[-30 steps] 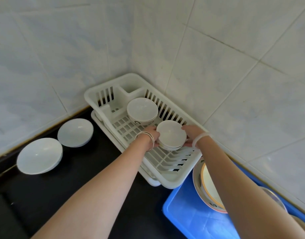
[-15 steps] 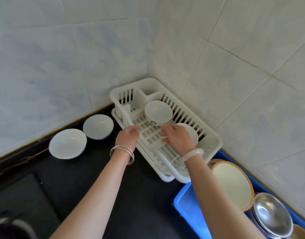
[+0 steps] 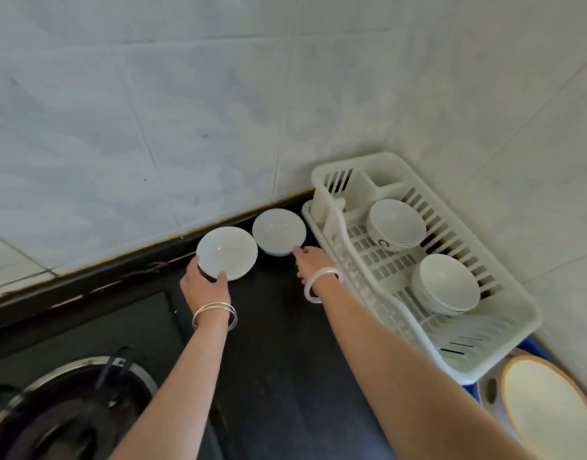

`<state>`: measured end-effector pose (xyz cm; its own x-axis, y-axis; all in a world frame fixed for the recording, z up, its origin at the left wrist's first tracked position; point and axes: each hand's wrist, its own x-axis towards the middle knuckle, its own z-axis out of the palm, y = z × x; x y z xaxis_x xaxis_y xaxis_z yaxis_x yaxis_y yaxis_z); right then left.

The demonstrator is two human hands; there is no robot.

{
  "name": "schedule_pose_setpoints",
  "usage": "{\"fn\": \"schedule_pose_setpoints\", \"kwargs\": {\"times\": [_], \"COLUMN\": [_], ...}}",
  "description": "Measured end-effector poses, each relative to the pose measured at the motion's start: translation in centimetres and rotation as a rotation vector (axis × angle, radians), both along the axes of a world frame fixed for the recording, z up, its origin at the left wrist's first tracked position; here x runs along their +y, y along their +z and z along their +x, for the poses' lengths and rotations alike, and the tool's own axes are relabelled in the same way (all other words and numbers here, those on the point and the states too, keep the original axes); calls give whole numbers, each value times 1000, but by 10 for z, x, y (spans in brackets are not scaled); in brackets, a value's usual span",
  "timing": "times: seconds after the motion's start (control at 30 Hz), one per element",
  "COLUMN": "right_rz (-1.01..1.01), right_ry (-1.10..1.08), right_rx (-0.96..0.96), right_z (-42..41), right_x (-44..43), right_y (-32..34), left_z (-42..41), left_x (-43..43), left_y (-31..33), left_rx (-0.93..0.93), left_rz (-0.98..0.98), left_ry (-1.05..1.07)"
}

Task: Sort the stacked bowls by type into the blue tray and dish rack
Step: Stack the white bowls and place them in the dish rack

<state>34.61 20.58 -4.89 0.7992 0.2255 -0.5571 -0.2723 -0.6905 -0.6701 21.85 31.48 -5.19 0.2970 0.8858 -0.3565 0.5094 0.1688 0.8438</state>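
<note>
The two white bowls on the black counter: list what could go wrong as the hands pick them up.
1. The left hand grips the left bowl only at its near rim; it might tip or slip.
2. The right hand merely touches the right bowl, which sits close to the left bowl and the dish rack; lifting could knock them together.

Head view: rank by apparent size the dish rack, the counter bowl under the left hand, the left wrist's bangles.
1. dish rack
2. counter bowl, gripped by the left hand
3. bangles
Clear gaps; none close.

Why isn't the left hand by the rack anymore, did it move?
Yes. The left hand moved left, away from the dish rack, to a bowl on the counter.
</note>
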Motion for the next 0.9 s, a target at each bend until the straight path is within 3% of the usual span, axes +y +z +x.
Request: {"fn": "schedule_pose_setpoints", "kwargs": {"times": [0.23, 0.37, 0.5, 0.6, 0.9], "right_rz": [39, 126, 182, 237, 75], "right_ry": [-117, -217, -291, -213, 8], "right_rx": [42, 96, 27, 10, -110], "right_z": [29, 33, 34, 30, -7], "right_x": [26, 22, 18, 18, 48], "right_y": [-12, -14, 1, 19, 32], "left_z": [5, 3, 1, 1, 0], "left_x": [20, 22, 24, 23, 28], "left_y": [-30, -38, -41, -39, -27], "left_rx": [-204, -316, -354, -380, -453], "left_rz": [-267, -343, -372, -382, -532], "left_ry": [89, 131, 131, 141, 242]}}
